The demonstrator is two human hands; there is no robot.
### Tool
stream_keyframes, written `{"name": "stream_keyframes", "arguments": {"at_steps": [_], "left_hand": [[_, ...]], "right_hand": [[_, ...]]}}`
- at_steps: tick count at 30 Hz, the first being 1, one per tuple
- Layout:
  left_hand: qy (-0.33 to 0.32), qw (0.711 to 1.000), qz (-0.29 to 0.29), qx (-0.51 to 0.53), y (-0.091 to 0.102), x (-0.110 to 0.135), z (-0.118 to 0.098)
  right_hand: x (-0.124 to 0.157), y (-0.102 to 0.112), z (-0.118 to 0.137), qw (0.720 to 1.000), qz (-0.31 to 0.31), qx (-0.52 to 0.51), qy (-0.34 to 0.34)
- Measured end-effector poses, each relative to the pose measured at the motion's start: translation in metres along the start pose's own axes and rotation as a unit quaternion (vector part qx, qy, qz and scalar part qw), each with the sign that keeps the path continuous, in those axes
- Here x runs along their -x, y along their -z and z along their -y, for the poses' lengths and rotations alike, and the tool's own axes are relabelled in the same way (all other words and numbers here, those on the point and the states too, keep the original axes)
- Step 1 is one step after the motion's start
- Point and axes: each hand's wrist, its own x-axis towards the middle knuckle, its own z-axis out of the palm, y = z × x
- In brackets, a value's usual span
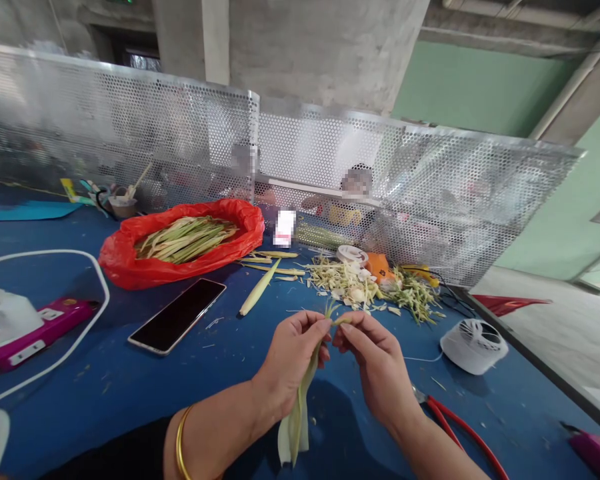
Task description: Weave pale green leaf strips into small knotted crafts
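Observation:
My left hand (290,363) is closed around a bundle of pale green corn husk leaves (296,427). Their broad ends hang below the palm, and thin green tips stick up above the thumb. Close beside it, my right hand (377,357) pinches a narrow yellowish husk end (341,321) between thumb and fingertips. Whether that end joins the bundle is hidden by the fingers. A single rolled corn husk (260,288) lies on the blue table beyond my left hand. Past both hands spreads a pile of husk scraps (347,283).
At the left are a red plastic bag (117,260) of husk strips, a phone (180,317) and a purple power strip (70,320). A white thread spool (473,347) and a red-handled tool (463,427) lie right. A perforated metal screen (300,147) stands behind; people sit beyond.

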Motion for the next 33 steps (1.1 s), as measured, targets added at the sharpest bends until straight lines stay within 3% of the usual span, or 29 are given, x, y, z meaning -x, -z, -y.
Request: {"name": "stream_keyframes", "arguments": {"at_steps": [4, 20, 33], "left_hand": [[-0.009, 1.0, 0.026, 0.001, 0.0, 0.0009, 0.0], [-0.003, 1.0, 0.013, -0.002, 0.0004, 0.0003, 0.001], [-0.002, 1.0, 0.019, -0.014, -0.0019, 0.0036, -0.0038]], "right_hand": [[-0.0006, -0.0008, 0.0011, 1.0, -0.002, -0.004, -0.013], [-0.001, -0.0036, -0.0004, 1.0, 0.011, 0.019, -0.007], [0.0002, -0.0034, -0.0055, 0.992, 0.076, -0.087, -0.046]]}}
